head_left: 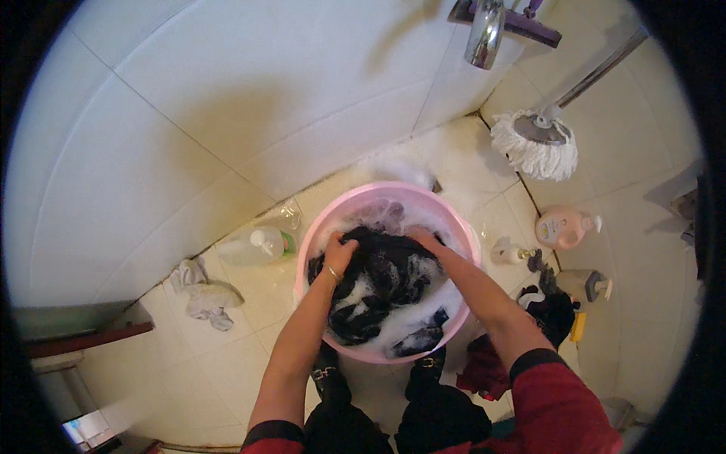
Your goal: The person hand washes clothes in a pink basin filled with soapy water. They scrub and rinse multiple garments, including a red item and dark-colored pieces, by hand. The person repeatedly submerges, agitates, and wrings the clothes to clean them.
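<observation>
A round pink plastic basin stands on the tiled floor before my feet. In it lies a wet black garment amid white suds. My left hand, with a bracelet at its wrist, grips the cloth at the left, thumb on top. At the upper right of the garment is my right hand; its fingers are partly hidden by suds and cloth, so its grip cannot be told. More dark fabric rests in the foam near the basin's front rim.
Left of the basin lie a clear plastic bottle and a pale cloth. A white string mop leans at the upper right, near a chrome spout. Rightward are a pink detergent bottle, a pump bottle and a dark red cloth.
</observation>
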Demonstrator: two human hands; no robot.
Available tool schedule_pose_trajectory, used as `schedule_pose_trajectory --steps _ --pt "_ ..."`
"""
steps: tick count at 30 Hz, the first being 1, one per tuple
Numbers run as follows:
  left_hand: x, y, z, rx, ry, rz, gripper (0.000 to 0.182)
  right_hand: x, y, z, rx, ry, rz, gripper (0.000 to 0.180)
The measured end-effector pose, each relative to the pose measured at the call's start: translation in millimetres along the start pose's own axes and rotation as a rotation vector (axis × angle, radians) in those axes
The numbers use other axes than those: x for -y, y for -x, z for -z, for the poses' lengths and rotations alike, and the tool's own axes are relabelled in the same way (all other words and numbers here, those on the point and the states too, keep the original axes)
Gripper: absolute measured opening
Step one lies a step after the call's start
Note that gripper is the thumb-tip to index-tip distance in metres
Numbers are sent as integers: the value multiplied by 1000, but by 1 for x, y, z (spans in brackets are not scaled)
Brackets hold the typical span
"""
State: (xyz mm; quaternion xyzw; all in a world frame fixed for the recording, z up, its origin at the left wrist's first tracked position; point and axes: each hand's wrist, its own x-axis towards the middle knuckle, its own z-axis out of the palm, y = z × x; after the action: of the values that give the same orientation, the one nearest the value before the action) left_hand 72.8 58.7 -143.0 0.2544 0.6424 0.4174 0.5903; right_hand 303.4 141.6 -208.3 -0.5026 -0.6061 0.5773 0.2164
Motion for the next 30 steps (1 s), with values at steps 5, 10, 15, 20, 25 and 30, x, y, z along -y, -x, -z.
schedule_pose_trajectory --steps 5,10,15,20,25,30 --pt "-50 28 -30 204 852 399 62 85 40 -38 -190 239 556 31" --pt "30 -2 12 312 655 99 51 200 90 -93 -44 573 788 31" --pt "-38 58 -20 101 723 274 42 150 11 -42 14 945 116 43" --pt "-1 36 7 -513 -296 -400 66 83 -6 -37 -199 332 86 47" --pt "-4 23 4 -212 -14 30 46 42 0 -39 366 420 -100 40" --pt "-3 26 16 115 955 279 34 106 32 -56 71 330 382 34"
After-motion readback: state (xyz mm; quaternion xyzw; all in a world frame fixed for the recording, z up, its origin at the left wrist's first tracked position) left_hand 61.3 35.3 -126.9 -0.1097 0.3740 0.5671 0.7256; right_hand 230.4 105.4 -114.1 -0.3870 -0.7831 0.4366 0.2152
